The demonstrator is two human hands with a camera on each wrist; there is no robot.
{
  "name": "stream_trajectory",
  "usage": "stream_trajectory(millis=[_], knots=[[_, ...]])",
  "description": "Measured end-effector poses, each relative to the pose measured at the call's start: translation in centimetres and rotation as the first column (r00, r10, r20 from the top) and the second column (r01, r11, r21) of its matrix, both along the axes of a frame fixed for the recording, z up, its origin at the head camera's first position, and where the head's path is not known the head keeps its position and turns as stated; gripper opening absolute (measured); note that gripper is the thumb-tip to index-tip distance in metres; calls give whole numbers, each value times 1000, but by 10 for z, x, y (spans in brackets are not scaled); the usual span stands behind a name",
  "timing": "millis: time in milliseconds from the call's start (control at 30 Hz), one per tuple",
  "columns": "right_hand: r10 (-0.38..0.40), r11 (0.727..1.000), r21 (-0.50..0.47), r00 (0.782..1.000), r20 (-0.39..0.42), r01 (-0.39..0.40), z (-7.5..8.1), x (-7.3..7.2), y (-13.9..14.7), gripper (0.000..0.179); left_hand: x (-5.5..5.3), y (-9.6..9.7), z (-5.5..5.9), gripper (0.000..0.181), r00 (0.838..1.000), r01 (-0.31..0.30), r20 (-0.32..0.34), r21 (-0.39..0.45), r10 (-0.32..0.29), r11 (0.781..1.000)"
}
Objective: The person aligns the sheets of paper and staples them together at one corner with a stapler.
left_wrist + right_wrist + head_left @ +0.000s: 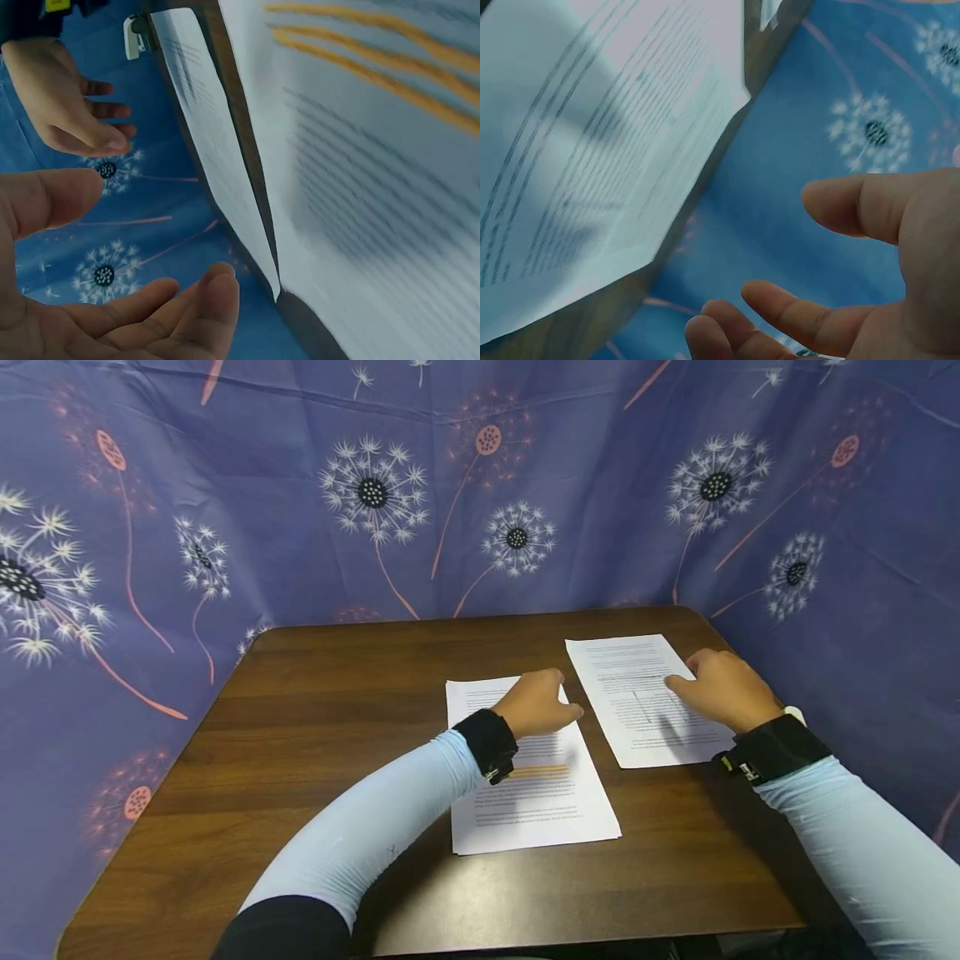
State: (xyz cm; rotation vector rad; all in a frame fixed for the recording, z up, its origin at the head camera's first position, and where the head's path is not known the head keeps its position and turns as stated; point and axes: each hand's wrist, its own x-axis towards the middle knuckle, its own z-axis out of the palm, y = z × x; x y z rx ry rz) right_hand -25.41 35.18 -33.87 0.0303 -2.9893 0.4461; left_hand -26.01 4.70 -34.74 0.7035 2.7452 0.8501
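Observation:
My left hand (536, 702) hovers over the upper part of a printed paper stack (525, 818). Its thumb stands apart from loosely bent fingers (214, 307), and nothing lies between them. Orange highlighter lines (542, 772) cross the text of that stack, and slightly offset edges show more than one sheet. To the right, my right hand (727, 689) is above the right side of another printed paper (630, 693). Its thumb and fingers (780, 307) are spread apart and hold nothing. Thin dark marks run across the print on this paper.
Both papers lie on a brown wooden table (322, 718). A small white stapler-like object (135, 37) sits at the table's right edge, partly hidden behind my right wrist in the head view. A blue dandelion-patterned curtain (600, 527) hangs behind and beside the table.

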Motion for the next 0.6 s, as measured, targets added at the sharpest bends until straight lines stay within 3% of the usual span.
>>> stream_trajectory(millis=[100,267,433,600], knots=[[-19,1000,-1,999,36,19,-4,-10,11,46,-4,14,-1,61,999,9,45,13,-10,1000],[-68,998,6,989,128,68,-7,-19,26,53,-8,37,-2,31,991,16,135,61,-24,998],[-129,992,41,967,222,123,-8,-28,32,65,-8,57,-4,40,978,-15,208,74,0,997],[-195,981,48,946,258,189,-11,-37,32,70,-4,68,-4,37,978,-46,209,78,29,996]])
